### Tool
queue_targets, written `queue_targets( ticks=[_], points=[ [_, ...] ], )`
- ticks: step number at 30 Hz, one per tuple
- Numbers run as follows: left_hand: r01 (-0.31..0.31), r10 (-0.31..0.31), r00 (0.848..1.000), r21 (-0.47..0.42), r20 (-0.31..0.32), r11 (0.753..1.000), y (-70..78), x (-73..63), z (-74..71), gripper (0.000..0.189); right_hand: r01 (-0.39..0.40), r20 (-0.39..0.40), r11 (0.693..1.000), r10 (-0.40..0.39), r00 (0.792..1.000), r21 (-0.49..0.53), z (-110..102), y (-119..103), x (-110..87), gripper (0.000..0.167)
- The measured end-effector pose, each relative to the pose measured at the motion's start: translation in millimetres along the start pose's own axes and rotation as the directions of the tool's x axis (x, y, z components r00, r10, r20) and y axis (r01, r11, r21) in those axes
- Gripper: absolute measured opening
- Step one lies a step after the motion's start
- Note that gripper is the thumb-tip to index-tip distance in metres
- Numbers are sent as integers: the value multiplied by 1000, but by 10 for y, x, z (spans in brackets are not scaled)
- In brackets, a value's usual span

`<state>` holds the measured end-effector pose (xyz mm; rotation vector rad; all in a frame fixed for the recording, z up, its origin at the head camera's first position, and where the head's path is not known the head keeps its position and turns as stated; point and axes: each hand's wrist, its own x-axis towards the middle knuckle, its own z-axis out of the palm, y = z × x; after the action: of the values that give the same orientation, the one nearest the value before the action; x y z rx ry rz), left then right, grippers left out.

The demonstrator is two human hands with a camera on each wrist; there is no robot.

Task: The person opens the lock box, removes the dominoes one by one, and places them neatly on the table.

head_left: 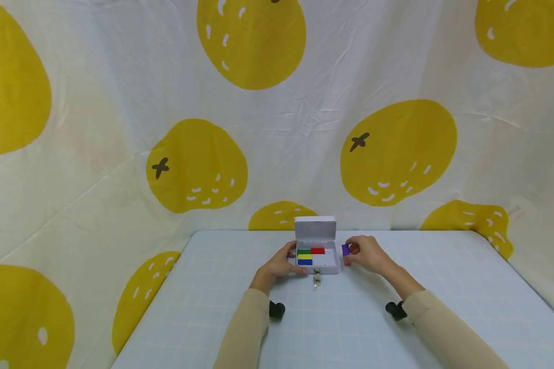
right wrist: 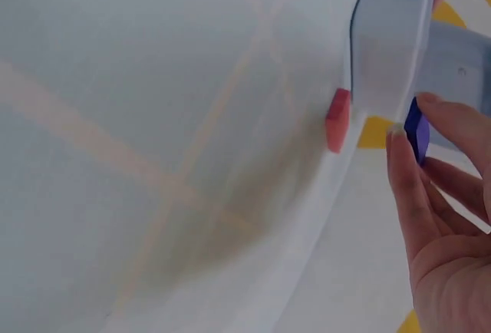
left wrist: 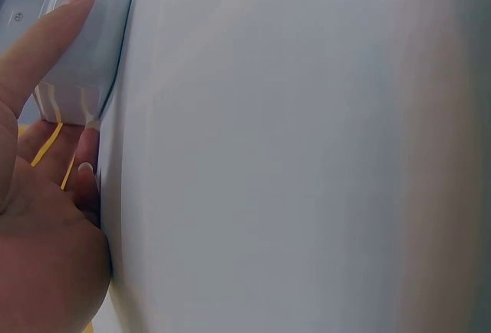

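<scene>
A small pale metal box (head_left: 328, 270) stands on the table with its hinged lid (head_left: 315, 230) raised. Inside lie a green block (head_left: 304, 251), a yellow block (head_left: 304, 257), a blue block (head_left: 305, 262) and a red block (head_left: 317, 251). My left hand (head_left: 280, 262) grips the box's left end, thumb along the front and fingers at the side. Just right of the box, my right hand (head_left: 368, 253) pinches a purple block (right wrist: 418, 132) between thumb and fingers, above the table. A pinkish-red block (right wrist: 337, 120) rests on the table beside the box's right wall.
Keys (head_left: 316, 281) hang from the lock at the box's front. A pale checked cloth covers the table (head_left: 332, 328). Behind it hangs a white curtain (head_left: 304, 169) with large yellow fruit prints. A dark wrist camera (head_left: 277, 310) sits below the left hand.
</scene>
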<state>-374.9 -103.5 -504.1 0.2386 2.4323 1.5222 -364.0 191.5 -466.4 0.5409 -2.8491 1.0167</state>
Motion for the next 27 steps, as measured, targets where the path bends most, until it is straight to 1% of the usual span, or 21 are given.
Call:
queue_targets(
  ticks=[4,11,15,21,27],
  points=[
    [10,-10,1000,1,-2,1000,-4,9,8,97,22,7,1000,-22,1000,-15,-38,91,-36,33],
    [11,-11,1000,-1,-4,1000,-15,22,3,97,15,22,1000,-15,1000,-26,-64,250,-63,32],
    [8,-8,1000,2,-9,1000,-18,22,6,98,41,19,997,-40,999,-63,-54,339,-66,31],
    [19,-19,1000,19,-15,1000,-27,20,21,97,10,41,998,-8,999,-55,-39,412,-69,33],
    [18,-18,1000,20,-17,1000,-32,36,20,98,-42,54,998,44,998,-46,-30,461,-36,33]
  ],
)
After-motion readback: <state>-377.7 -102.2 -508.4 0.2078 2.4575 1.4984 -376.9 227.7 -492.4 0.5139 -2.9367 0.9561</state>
